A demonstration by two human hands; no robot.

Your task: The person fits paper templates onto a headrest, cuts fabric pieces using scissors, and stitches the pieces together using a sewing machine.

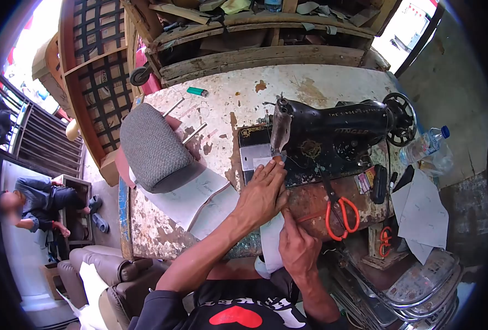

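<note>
A black sewing machine (337, 129) stands on the worn table, its needle end over a metal plate. My left hand (262, 192) lies flat beside the needle, fingertips pressing on a piece of white material close to the presser foot. Just below and to the right, my right hand (299, 245) is at the table's front edge, index finger extended along a white strip (272, 242) that hangs over the edge. Its other fingers are curled, and what they hold, if anything, is hidden. Orange-handled scissors (342, 217) lie right of my right hand.
A grey headrest (156, 148) with metal rods rests on white sheets (180, 201) at the left. A green lighter (197, 91) lies behind it. Plastic bottle (425, 144) and paper pieces (422, 209) are at the right. Someone sits (43, 201) at the far left.
</note>
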